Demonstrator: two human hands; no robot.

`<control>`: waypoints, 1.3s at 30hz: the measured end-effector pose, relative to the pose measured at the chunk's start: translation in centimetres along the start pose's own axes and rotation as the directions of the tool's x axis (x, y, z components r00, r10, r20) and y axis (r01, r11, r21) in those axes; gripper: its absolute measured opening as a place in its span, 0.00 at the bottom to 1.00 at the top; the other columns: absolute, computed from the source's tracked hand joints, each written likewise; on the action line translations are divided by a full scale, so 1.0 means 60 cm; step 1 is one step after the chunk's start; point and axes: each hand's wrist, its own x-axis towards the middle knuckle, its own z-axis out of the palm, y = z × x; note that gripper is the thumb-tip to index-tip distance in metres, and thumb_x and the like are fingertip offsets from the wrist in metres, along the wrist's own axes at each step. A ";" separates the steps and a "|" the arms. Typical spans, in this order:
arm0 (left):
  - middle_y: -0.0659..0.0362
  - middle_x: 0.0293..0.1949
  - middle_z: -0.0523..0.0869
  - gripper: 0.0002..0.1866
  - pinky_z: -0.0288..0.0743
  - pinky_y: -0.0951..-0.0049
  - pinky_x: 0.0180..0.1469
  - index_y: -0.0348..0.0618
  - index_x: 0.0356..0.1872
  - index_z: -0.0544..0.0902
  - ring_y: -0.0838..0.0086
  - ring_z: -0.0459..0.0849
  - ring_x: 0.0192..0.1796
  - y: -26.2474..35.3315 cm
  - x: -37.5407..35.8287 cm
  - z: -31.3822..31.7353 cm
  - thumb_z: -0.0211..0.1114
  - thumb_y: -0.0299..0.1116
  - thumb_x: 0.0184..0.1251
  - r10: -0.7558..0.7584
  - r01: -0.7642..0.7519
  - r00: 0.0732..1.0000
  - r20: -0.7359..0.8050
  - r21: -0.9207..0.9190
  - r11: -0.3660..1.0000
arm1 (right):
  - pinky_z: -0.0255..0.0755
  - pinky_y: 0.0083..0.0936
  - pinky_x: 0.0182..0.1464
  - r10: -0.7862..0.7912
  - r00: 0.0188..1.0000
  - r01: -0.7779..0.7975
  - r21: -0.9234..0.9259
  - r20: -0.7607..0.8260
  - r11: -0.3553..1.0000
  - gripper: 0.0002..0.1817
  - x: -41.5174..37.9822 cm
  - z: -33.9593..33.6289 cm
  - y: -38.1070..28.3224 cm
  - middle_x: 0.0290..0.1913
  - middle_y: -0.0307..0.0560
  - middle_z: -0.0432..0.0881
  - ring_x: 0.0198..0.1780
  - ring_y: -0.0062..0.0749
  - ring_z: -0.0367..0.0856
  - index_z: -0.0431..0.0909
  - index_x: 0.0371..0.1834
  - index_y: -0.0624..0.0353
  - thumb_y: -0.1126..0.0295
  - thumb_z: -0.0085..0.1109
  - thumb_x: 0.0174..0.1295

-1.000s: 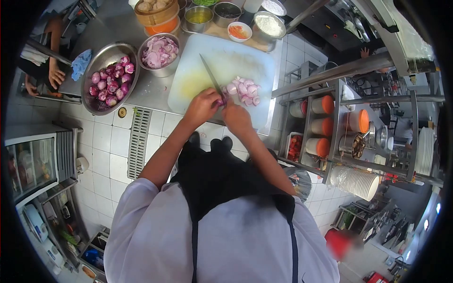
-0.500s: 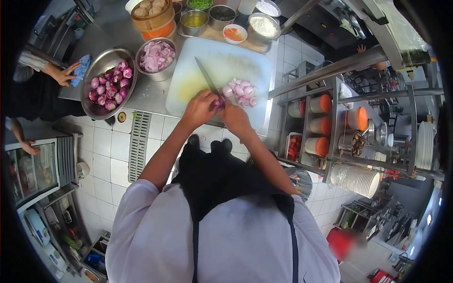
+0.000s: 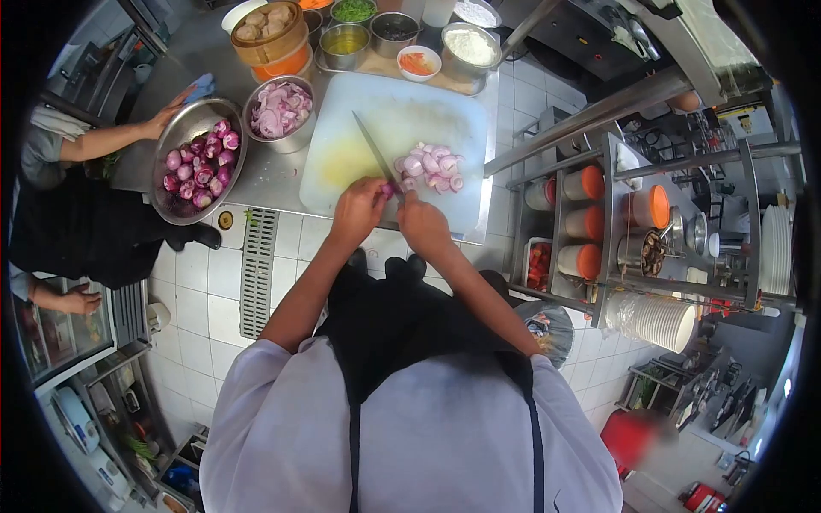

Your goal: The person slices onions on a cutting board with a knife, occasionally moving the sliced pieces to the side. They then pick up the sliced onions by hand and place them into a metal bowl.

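Observation:
Near the front edge of the white cutting board point(image 3: 338, 111), my right hand point(image 3: 423, 222) is wrapped round the handle of a kitchen knife point(image 3: 369, 139). Its blade points away from me and to the left. Pinched in my left hand point(image 3: 359, 207) is a small piece of red onion point(image 3: 388, 190), right beside the blade. My fingers hide part of that piece. A pile of sliced red onion point(image 3: 436, 164) lies on the board just beyond my right hand. Left of the board, a metal pot point(image 3: 252, 128) holds more cut onion.
A metal bowl point(image 3: 167, 203) of peeled red onions stands at the table's left edge. Beside it a co-worker's hand point(image 3: 162, 120) holds a blue cloth point(image 3: 200, 88). Behind the board are a bamboo steamer point(image 3: 269, 47) and containers of ingredients. A shelf rack point(image 3: 609, 171) stands to the right.
The co-worker at the left has come further into view, and their hand with the blue cloth has moved away along the table. My hands have shifted slightly, still holding onion and knife.

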 end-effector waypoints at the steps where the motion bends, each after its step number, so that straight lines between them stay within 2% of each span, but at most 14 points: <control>1: 0.52 0.38 0.87 0.09 0.82 0.54 0.47 0.40 0.44 0.85 0.52 0.88 0.44 0.004 0.002 -0.011 0.73 0.25 0.63 0.069 -0.068 0.997 -0.016 0.045 0.997 | 0.84 0.52 0.38 -0.011 1.000 0.011 -0.004 0.007 1.000 0.15 0.003 -0.004 0.001 0.30 0.66 0.88 0.35 0.61 0.90 0.74 0.49 0.69 0.65 0.56 0.74; 2: 0.52 0.40 0.86 0.09 0.82 0.55 0.47 0.40 0.44 0.86 0.52 0.88 0.45 0.011 0.005 -0.019 0.72 0.24 0.64 0.139 -0.136 0.990 -0.030 0.091 0.987 | 0.85 0.52 0.38 -0.023 1.000 0.023 -0.008 0.015 1.000 0.14 0.004 -0.007 0.001 0.31 0.66 0.88 0.35 0.61 0.90 0.74 0.49 0.69 0.66 0.55 0.73; 8: 0.52 0.40 0.84 0.09 0.82 0.55 0.47 0.43 0.43 0.86 0.53 0.87 0.46 0.009 0.017 -0.026 0.74 0.24 0.62 0.120 -0.126 0.989 0.081 0.080 0.989 | 0.86 0.49 0.40 0.034 0.988 -0.011 -0.151 0.151 0.989 0.13 -0.012 -0.077 -0.040 0.34 0.67 0.89 0.38 0.57 0.92 0.75 0.50 0.70 0.69 0.54 0.72; 14: 0.52 0.40 0.84 0.09 0.82 0.55 0.46 0.43 0.42 0.86 0.52 0.87 0.43 0.010 0.023 -0.025 0.75 0.26 0.62 0.122 -0.132 0.988 0.095 0.100 0.986 | 0.86 0.47 0.40 0.000 0.999 0.005 -0.092 0.051 0.996 0.12 0.002 -0.013 -0.015 0.35 0.65 0.89 0.38 0.56 0.92 0.75 0.49 0.69 0.70 0.55 0.71; 17: 0.52 0.40 0.84 0.09 0.82 0.54 0.46 0.43 0.41 0.86 0.52 0.87 0.43 0.011 0.024 -0.025 0.75 0.26 0.61 0.138 -0.147 0.987 0.079 0.115 0.982 | 0.85 0.50 0.41 -0.052 0.997 0.055 -0.056 0.061 0.997 0.14 0.019 -0.029 -0.008 0.35 0.67 0.88 0.38 0.59 0.91 0.74 0.50 0.70 0.67 0.54 0.73; 20: 0.52 0.41 0.85 0.09 0.82 0.53 0.47 0.43 0.41 0.86 0.51 0.87 0.44 -0.003 0.024 -0.016 0.75 0.27 0.61 0.093 -0.101 0.990 0.108 0.075 0.992 | 0.86 0.46 0.40 -0.001 0.990 0.021 -0.143 0.138 0.989 0.13 0.001 -0.082 -0.040 0.33 0.64 0.89 0.37 0.55 0.92 0.76 0.47 0.69 0.67 0.56 0.72; 23: 0.51 0.41 0.85 0.08 0.82 0.53 0.47 0.43 0.41 0.86 0.51 0.87 0.45 0.007 0.025 -0.022 0.75 0.27 0.62 0.099 -0.106 0.991 0.087 0.076 0.991 | 0.86 0.46 0.40 -0.094 0.994 0.104 -0.190 0.060 0.976 0.14 0.015 0.030 0.021 0.33 0.64 0.89 0.37 0.56 0.92 0.76 0.48 0.69 0.66 0.56 0.72; 26: 0.52 0.41 0.85 0.08 0.82 0.53 0.47 0.43 0.41 0.86 0.51 0.87 0.45 0.010 0.023 -0.025 0.75 0.27 0.61 0.092 -0.099 0.992 0.081 0.077 0.992 | 0.86 0.46 0.39 -0.052 0.997 0.057 -0.099 0.056 0.994 0.14 0.023 -0.030 -0.012 0.33 0.64 0.89 0.36 0.56 0.92 0.76 0.47 0.69 0.66 0.56 0.71; 29: 0.52 0.40 0.85 0.09 0.82 0.53 0.47 0.43 0.40 0.86 0.51 0.87 0.45 -0.002 0.025 -0.017 0.75 0.27 0.61 0.088 -0.095 0.992 0.089 0.072 0.993 | 0.86 0.46 0.36 -0.049 0.996 0.059 -0.144 0.074 0.988 0.14 0.011 -0.065 -0.031 0.31 0.63 0.89 0.34 0.56 0.92 0.76 0.47 0.69 0.66 0.57 0.70; 33: 0.53 0.42 0.88 0.09 0.83 0.57 0.49 0.42 0.41 0.86 0.53 0.89 0.45 0.000 0.020 -0.017 0.75 0.23 0.60 0.071 -0.082 0.993 0.098 0.113 0.990 | 0.86 0.49 0.40 0.011 0.997 -0.003 -0.118 0.070 0.993 0.15 0.013 -0.013 -0.017 0.34 0.65 0.89 0.37 0.58 0.92 0.76 0.48 0.69 0.66 0.56 0.71; 39: 0.52 0.39 0.86 0.05 0.82 0.54 0.46 0.41 0.38 0.86 0.52 0.88 0.43 -0.011 0.026 -0.015 0.73 0.25 0.63 0.134 -0.137 0.990 0.044 0.053 0.989 | 0.84 0.52 0.43 0.002 0.994 0.008 -0.092 0.109 0.996 0.15 0.017 -0.056 -0.032 0.34 0.66 0.88 0.39 0.61 0.91 0.75 0.48 0.68 0.64 0.54 0.73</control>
